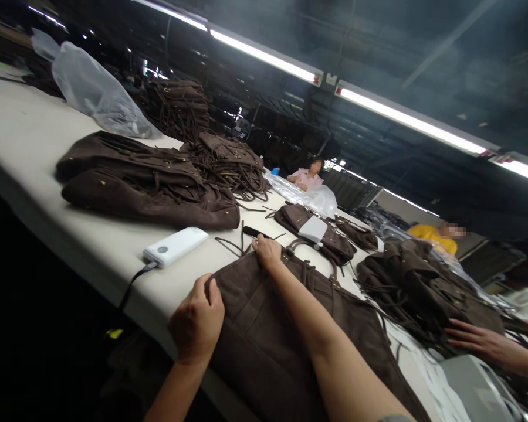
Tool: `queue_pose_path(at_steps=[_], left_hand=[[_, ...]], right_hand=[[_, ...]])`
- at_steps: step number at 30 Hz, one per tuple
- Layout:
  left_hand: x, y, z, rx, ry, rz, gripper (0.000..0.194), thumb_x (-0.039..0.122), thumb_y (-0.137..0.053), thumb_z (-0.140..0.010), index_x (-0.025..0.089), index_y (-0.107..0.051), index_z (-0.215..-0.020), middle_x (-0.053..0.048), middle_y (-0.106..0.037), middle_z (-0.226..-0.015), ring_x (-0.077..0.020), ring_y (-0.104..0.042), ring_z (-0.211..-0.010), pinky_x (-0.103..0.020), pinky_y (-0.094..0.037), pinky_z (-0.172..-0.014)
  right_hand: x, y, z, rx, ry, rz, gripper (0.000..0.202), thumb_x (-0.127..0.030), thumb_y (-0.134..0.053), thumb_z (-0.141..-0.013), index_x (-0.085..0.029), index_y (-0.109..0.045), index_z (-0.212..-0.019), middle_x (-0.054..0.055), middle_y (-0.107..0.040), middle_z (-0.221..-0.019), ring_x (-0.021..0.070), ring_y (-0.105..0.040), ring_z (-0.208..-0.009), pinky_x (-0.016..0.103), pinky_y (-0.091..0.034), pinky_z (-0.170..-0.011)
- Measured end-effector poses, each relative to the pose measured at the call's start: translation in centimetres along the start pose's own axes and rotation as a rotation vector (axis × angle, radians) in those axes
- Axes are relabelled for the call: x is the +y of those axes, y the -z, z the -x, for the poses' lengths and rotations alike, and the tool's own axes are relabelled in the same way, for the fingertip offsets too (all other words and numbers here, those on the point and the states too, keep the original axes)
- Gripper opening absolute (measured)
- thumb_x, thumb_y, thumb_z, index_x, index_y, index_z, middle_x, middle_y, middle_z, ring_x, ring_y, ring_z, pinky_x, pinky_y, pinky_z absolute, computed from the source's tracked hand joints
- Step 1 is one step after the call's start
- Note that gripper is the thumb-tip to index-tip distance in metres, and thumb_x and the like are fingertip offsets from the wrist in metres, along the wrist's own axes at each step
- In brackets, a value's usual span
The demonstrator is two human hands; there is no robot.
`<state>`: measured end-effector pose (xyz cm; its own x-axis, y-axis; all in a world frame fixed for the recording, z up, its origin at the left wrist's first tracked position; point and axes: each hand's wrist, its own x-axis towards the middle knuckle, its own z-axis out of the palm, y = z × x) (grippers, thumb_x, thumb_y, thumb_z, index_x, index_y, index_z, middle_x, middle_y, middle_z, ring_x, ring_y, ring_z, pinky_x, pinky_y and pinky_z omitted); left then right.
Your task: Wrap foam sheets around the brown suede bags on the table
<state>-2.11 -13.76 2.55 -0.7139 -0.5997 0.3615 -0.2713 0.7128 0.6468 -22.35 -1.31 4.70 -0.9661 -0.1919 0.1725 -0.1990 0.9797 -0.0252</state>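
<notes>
A large dark brown bag with loop handles lies across the near edge of the white table. My left hand is closed on the bag's left corner, the thumb on top of the fabric. Stretched across the bag, my right hand has its fingers curled at the bag's upper edge, near a dark strap end; what its fingertips pinch is too small to make out. To the left of the hands sits a white power bank with a black cable.
Brown bags are stacked at the left, with more piled behind. A wrapped bag lies beyond my hands. Another person's hand touches brown bags at the right. Clear plastic stands at the back left. Two people are farther off.
</notes>
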Motion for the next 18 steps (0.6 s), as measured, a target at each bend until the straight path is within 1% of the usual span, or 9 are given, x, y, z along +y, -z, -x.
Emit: queue_pose_path(at_steps=[2, 3, 6, 8, 9, 11, 13, 15, 18], left_hand=[[-0.1, 0.0, -0.2, 0.002, 0.076, -0.033, 0.026, 0.038, -0.044, -0.093, 0.025, -0.064, -0.103, -0.007, -0.071, -0.075, -0.0271, -0.064, -0.068, -0.031, -0.032, -0.057], [-0.1, 0.0, -0.4, -0.010, 0.112, -0.041, 0.023, 0.039, -0.046, -0.092, 0.025, -0.063, -0.099, -0.006, -0.069, -0.071, -0.0272, -0.064, -0.066, -0.030, -0.031, -0.056], [-0.4, 0.0, -0.9, -0.082, 0.161, -0.025, 0.017, 0.038, -0.049, -0.088, 0.025, -0.060, -0.090, -0.004, -0.066, -0.065, -0.0266, -0.061, -0.062, -0.030, -0.030, -0.054], [-0.6, -0.1, -1.1, -0.109, 0.153, 0.003, 0.015, 0.038, -0.048, -0.088, 0.026, -0.057, -0.089, -0.004, -0.065, -0.064, -0.0260, -0.060, -0.060, -0.029, -0.031, -0.054], [-0.7, -0.2, -1.2, -0.107, 0.143, 0.018, 0.015, 0.038, -0.048, -0.088, 0.026, -0.057, -0.089, -0.003, -0.064, -0.064, -0.0256, -0.060, -0.060, -0.029, -0.031, -0.055], [-0.9, -0.4, -1.0, -0.079, 0.117, 0.053, 0.015, 0.038, -0.047, -0.089, 0.026, -0.056, -0.089, -0.003, -0.065, -0.065, -0.0247, -0.059, -0.059, -0.029, -0.032, -0.055], [-1.1, -0.6, -0.8, -0.031, 0.090, 0.097, 0.015, 0.037, -0.046, -0.089, 0.025, -0.055, -0.089, -0.004, -0.065, -0.067, -0.0239, -0.060, -0.060, -0.029, -0.033, -0.057], [-1.3, -0.8, -0.5, 0.015, 0.066, 0.150, 0.016, 0.036, -0.046, -0.089, 0.024, -0.055, -0.089, -0.004, -0.066, -0.070, -0.0233, -0.061, -0.063, -0.029, -0.035, -0.058], [-1.6, -0.9, -0.3, 0.055, 0.041, 0.204, 0.016, 0.036, -0.046, -0.090, 0.023, -0.056, -0.088, -0.005, -0.067, -0.075, -0.0231, -0.063, -0.066, -0.029, -0.038, -0.060]], right_hand=[[0.6, -0.3, -0.6, -0.022, -0.013, -0.076, 0.031, -0.046, -0.046, -0.098, -0.018, -0.057, -0.105, 0.014, -0.069, -0.103, 0.0262, -0.064, -0.103, 0.036, -0.045, -0.084], [1.1, -0.3, -0.8, -0.047, -0.012, -0.123, 0.031, -0.049, -0.051, -0.095, -0.019, -0.058, -0.101, 0.012, -0.069, -0.100, 0.0254, -0.065, -0.099, 0.034, -0.047, -0.081], [3.3, 0.0, -1.3, -0.160, 0.009, -0.285, 0.033, -0.051, -0.062, -0.087, -0.019, -0.058, -0.094, 0.003, -0.068, -0.081, 0.0169, -0.066, -0.073, 0.025, -0.050, -0.064], [4.5, 0.2, -1.3, -0.221, 0.027, -0.381, 0.033, -0.045, -0.069, -0.083, -0.019, -0.058, -0.100, -0.002, -0.065, -0.074, 0.0110, -0.061, -0.058, 0.020, -0.049, -0.054], [4.9, 0.2, -1.3, -0.235, 0.032, -0.418, 0.036, -0.042, -0.072, -0.082, -0.019, -0.057, -0.105, -0.003, -0.064, -0.074, 0.0094, -0.059, -0.055, 0.019, -0.048, -0.052], [5.1, 0.1, -1.3, -0.236, 0.034, -0.467, 0.044, -0.039, -0.076, -0.078, -0.020, -0.057, -0.113, -0.004, -0.063, -0.076, 0.0089, -0.059, -0.055, 0.019, -0.049, -0.051], [4.9, -0.1, -1.2, -0.215, 0.018, -0.484, 0.042, -0.039, -0.077, -0.075, -0.021, -0.061, -0.110, -0.003, -0.064, -0.078, 0.0107, -0.061, -0.061, 0.020, -0.050, -0.056], [4.3, -0.3, -1.2, -0.180, -0.020, -0.472, 0.033, -0.039, -0.077, -0.074, -0.022, -0.066, -0.100, -0.002, -0.065, -0.079, 0.0141, -0.063, -0.070, 0.023, -0.051, -0.064], [3.2, -0.9, -1.2, -0.094, -0.126, -0.424, 0.017, -0.037, -0.070, -0.079, -0.024, -0.069, -0.090, 0.002, -0.068, -0.087, 0.0212, -0.065, -0.088, 0.031, -0.050, -0.078]])
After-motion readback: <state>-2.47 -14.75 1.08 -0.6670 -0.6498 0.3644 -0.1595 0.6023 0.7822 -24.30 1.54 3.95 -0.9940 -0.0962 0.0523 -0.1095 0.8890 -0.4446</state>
